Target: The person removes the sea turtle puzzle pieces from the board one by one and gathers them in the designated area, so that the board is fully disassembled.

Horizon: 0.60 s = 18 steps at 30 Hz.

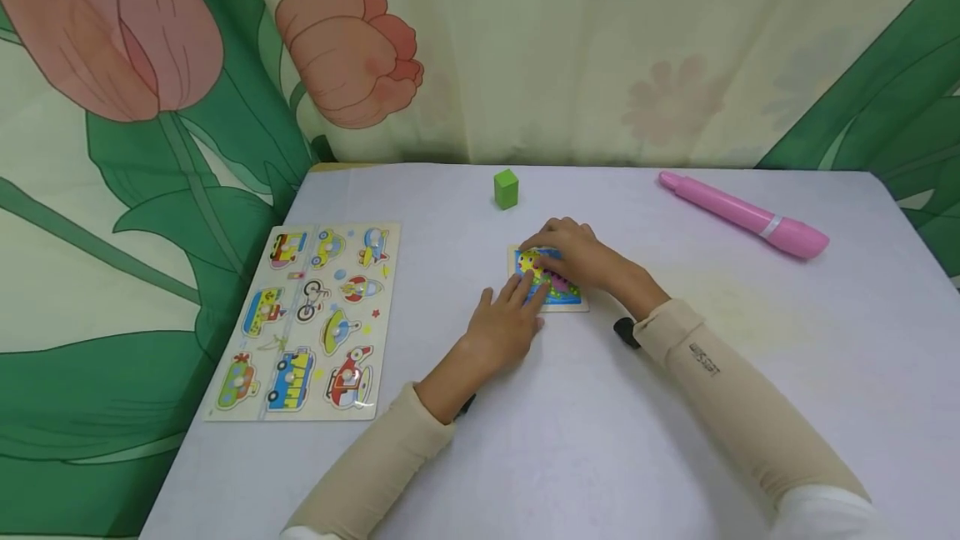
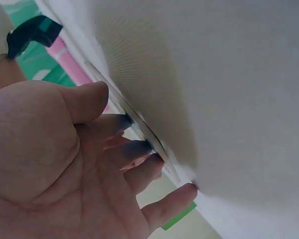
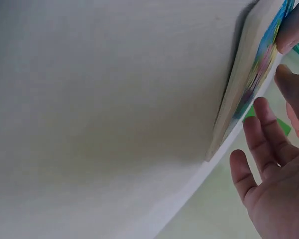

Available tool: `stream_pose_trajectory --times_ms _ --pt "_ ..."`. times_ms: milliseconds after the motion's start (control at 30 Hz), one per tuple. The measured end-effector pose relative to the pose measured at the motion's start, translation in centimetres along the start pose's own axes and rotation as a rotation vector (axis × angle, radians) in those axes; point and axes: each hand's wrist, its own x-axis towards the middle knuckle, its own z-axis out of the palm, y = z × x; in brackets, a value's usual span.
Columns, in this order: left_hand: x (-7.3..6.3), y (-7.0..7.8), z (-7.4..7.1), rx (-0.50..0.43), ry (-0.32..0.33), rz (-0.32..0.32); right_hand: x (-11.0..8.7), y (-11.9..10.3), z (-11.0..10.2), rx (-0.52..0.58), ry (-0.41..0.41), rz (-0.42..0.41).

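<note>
A small wooden puzzle board (image 1: 564, 301) with a blue, yellow and purple picture lies flat on the white table, partly hidden by both hands. My left hand (image 1: 506, 330) reaches in from the lower left, its outstretched fingertips on the picture's near left part. Over the far side arches my right hand (image 1: 576, 255), with its fingers at the far left edge and its thumb above the picture. In the right wrist view, the board's pale side edge (image 3: 232, 92) shows beside the right hand's spread fingers (image 3: 260, 144).
To the left lies a larger peg puzzle board (image 1: 330, 252) with vehicle pieces. A green block (image 1: 506, 189) stands near the table's back edge. At the back right is a pink pen-shaped object (image 1: 738, 211). A patterned curtain (image 1: 555, 48) hangs behind the table.
</note>
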Motion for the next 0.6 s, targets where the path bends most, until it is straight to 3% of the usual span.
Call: stream_pose_trajectory --times_ms 167,600 --pt "0.0 0.1 0.1 0.027 0.026 0.006 0.6 -0.2 0.0 0.0 -0.02 -0.017" --pt "0.2 0.2 0.2 0.022 0.012 0.001 2.0 -0.1 -0.4 0.003 -0.096 0.015"
